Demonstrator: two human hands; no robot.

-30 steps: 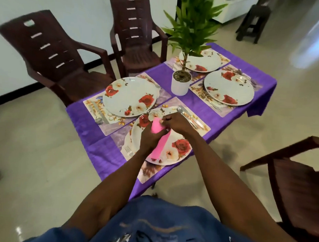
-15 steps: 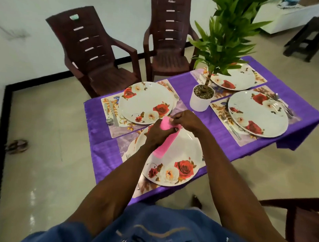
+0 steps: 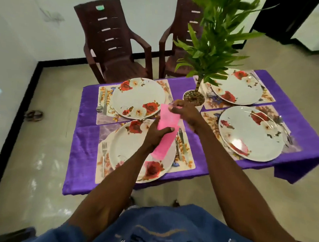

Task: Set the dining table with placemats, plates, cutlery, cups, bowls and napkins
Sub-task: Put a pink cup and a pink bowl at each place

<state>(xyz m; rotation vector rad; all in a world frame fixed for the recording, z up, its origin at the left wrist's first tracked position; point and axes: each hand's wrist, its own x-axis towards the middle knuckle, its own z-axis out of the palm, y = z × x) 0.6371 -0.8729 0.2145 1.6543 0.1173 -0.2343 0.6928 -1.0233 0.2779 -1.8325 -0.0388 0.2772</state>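
Nearest the person, both forearms reach out over the worktop (image 3: 85,136), which is draped in a purple cloth. The left hand (image 3: 155,134) grips a pink napkin (image 3: 166,133) round its middle, thumb across the front, fingers curled behind. The right hand (image 3: 187,112) pinches the napkin's upper edge between fingertips and thumb. The napkin hangs tilted between the two hands, its lower end dangling over the near plate (image 3: 128,156).

That plate, white with red roses, lies directly under the left hand on a floral placemat (image 3: 185,162). A fork (image 3: 104,155) rests on the mat to the left of the left hand, beside the plate's rim; a knife (image 3: 183,145) and what looks like another piece of cutlery lie just below the right hand's wrist.

Beyond the left hand sits a second plate (image 3: 137,98) on its own mat, with a spoon (image 3: 99,103) at its far left. To the right of the right hand is a third plate (image 3: 250,133). Just past the right hand's fingertips stands a white pot (image 3: 194,97) holding a green plant (image 3: 215,41), and further right behind it a fourth plate (image 3: 237,89).

Two dark brown chairs (image 3: 114,41) stand beyond the worktop's far edge.
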